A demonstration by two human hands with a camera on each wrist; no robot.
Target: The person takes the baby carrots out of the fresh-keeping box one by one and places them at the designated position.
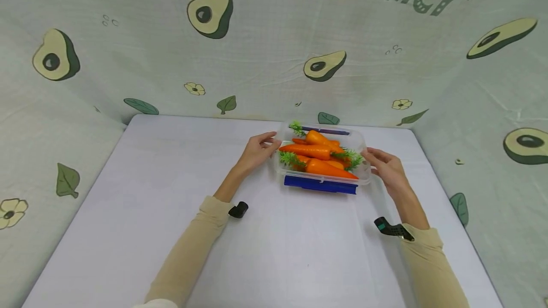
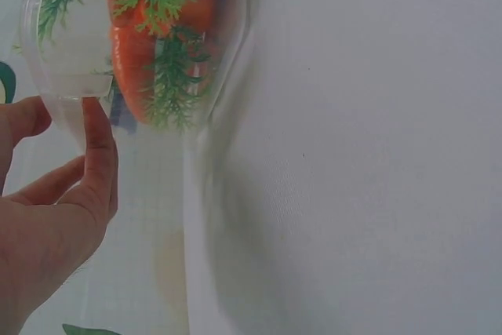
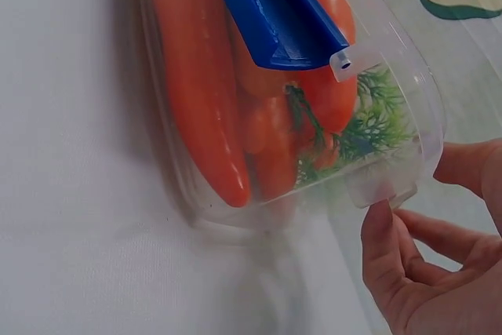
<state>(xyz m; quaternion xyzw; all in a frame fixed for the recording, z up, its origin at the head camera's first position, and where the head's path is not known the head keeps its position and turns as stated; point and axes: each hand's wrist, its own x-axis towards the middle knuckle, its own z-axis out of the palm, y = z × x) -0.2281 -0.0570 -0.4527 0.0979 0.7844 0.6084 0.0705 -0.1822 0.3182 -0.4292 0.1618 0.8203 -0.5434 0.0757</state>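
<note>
Even light brightens the head view, leaving a faint shadow on the table [image 1: 299,246] beside the right sleeve [image 1: 432,270]. Wrist views look greyer — glints on the carrots [image 3: 200,92] in the right one, blurred shadows beside the box [image 3: 384,182].

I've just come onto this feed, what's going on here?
A person grips a clear container at both ends, left hand on one end, right hand on the other. Several orange carrots with green tops lie inside. A blue flap runs along its near side.
</note>
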